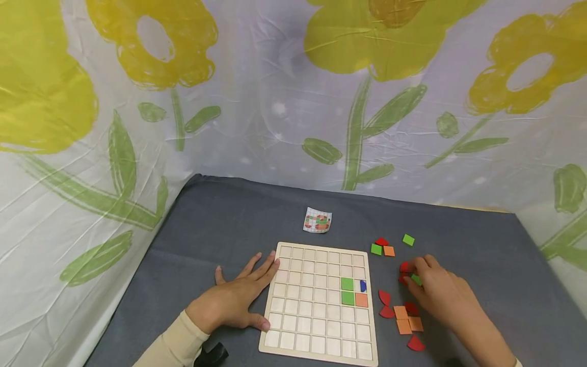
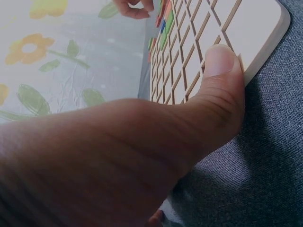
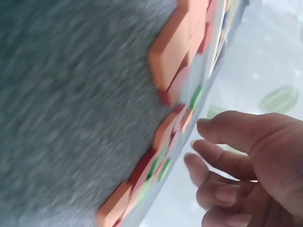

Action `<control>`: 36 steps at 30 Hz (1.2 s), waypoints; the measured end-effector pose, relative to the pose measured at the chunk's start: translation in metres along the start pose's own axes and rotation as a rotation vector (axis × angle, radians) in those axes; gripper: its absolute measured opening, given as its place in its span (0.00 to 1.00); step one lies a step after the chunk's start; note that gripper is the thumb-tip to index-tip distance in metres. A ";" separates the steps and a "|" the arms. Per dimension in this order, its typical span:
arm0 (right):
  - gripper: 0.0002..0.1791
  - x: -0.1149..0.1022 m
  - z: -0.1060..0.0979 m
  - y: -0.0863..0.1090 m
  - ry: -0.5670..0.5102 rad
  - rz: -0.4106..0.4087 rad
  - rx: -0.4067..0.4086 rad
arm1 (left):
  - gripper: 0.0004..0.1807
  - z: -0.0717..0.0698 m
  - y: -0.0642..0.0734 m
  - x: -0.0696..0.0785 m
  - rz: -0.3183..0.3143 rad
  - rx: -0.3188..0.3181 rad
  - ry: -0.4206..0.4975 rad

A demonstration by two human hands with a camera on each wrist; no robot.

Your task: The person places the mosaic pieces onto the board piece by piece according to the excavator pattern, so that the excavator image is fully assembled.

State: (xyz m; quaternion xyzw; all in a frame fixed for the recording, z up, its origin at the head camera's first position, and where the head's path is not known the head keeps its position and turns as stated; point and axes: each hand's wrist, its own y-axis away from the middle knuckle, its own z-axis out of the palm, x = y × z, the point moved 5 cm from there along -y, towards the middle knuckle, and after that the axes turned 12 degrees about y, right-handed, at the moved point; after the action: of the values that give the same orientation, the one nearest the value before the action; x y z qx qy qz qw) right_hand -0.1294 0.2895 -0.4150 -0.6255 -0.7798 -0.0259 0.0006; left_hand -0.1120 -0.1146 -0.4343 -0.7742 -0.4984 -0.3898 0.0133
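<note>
Fingers [image 1: 266,269] splayed, left hand [image 1: 235,300] on gridded board [image 1: 317,308], long axis pointing away, right hand [image 1: 440,293] parted near tiles [image 1: 404,266]

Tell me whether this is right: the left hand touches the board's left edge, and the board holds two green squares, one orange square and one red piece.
One thing is wrong: the head view shows a blue piece, not a red one, on the board, along with the two green squares and one orange square. The left hand does touch its left edge.

Yellow flowers [image 1: 385,48] on green stems [image 1: 355,135] brighten a pale, creased curtain [image 1: 257,112]. A dark grey cloth [image 1: 229,216] spreads below it.
</note>
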 end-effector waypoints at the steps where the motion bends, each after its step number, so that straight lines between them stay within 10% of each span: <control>1: 0.18 0.005 0.001 0.001 -0.004 0.017 -0.022 | 0.69 0.000 0.000 0.000 -0.002 -0.001 0.000; 36: 0.14 0.024 0.011 -0.007 0.030 -0.010 -0.030 | 0.69 0.002 -0.002 -0.002 -0.005 -0.005 -0.025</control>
State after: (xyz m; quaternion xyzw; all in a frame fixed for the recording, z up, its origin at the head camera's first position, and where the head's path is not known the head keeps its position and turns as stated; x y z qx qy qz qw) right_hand -0.1411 0.3123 -0.4254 -0.6212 -0.7822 -0.0470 0.0028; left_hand -0.1127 -0.1143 -0.4375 -0.7778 -0.4997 -0.3813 0.0040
